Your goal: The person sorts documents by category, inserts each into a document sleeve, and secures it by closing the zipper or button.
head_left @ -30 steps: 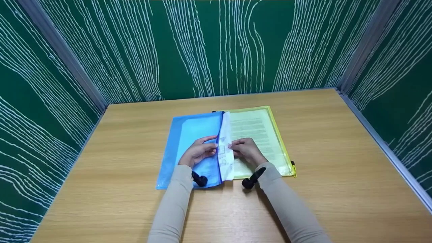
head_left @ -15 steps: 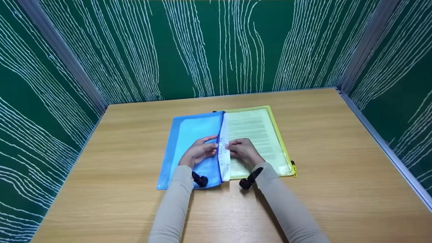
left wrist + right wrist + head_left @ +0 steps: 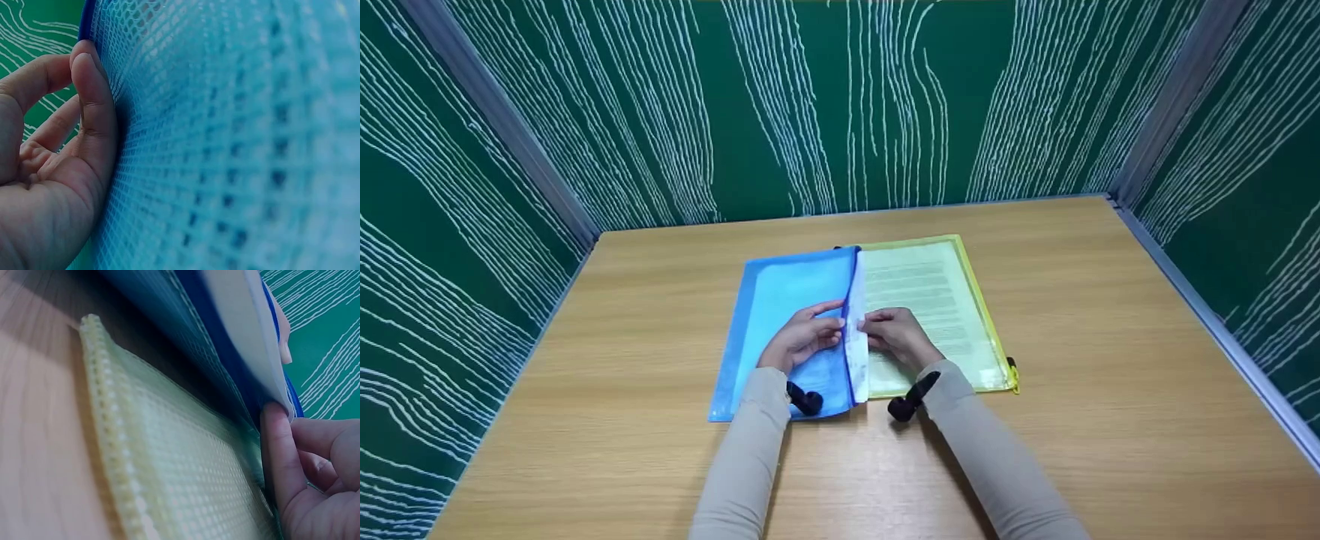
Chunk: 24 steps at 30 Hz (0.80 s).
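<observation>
A blue mesh zip pouch [image 3: 787, 292] lies partly over a yellow one, its dark blue zip edge facing right and parted. My left hand [image 3: 802, 339] pinches that edge near its middle; the left wrist view shows thumb and finger on the blue mesh [image 3: 225, 140]. Out of the opening sticks a narrow strip of white printed paper [image 3: 856, 356]. My right hand [image 3: 898, 334] pinches the paper's outer edge between thumb and finger, as the right wrist view shows too. The rest of the sheet is inside the blue pouch.
The yellow mesh zip pouch [image 3: 975, 315], with a printed sheet inside, lies under the blue pouch's right side, its yellow zip pull [image 3: 1013, 375] at the lower right corner. Green panels [image 3: 780, 112] with white wavy lines stand around the wooden table [image 3: 1110, 360].
My right hand has moved slightly left, pushing the paper further into the blue pouch, so a narrower strip shows. The left hand stays at the pouch's edge.
</observation>
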### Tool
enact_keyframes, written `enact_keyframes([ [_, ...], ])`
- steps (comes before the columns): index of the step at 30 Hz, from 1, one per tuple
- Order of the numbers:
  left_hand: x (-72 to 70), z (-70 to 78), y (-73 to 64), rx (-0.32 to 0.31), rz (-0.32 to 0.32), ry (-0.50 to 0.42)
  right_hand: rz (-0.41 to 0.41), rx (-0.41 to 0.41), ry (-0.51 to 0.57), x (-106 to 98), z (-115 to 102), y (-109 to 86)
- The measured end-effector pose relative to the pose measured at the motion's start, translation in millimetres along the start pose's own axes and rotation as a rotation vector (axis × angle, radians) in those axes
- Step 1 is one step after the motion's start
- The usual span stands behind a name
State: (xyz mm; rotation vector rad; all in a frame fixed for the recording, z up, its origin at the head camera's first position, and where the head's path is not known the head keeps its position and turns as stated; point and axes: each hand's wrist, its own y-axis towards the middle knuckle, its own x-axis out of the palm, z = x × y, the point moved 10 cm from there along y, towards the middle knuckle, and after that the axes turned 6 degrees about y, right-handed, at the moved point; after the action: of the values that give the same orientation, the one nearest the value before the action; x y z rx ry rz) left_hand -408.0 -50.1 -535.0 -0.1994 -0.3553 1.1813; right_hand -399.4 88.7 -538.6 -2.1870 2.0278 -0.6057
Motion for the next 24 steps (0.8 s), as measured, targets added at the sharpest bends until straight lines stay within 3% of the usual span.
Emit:
enact_keyframes([
  [13,4.8,0.7,-0.5,0.008,-0.023,-0.032,-0.002,-0.004,0.03,7.2,1.0,-0.3],
  [24,2.8,0.4,-0.3,0.014,-0.005,-0.038,0.03,0.008,0.005,9.0,2.9,3.3],
])
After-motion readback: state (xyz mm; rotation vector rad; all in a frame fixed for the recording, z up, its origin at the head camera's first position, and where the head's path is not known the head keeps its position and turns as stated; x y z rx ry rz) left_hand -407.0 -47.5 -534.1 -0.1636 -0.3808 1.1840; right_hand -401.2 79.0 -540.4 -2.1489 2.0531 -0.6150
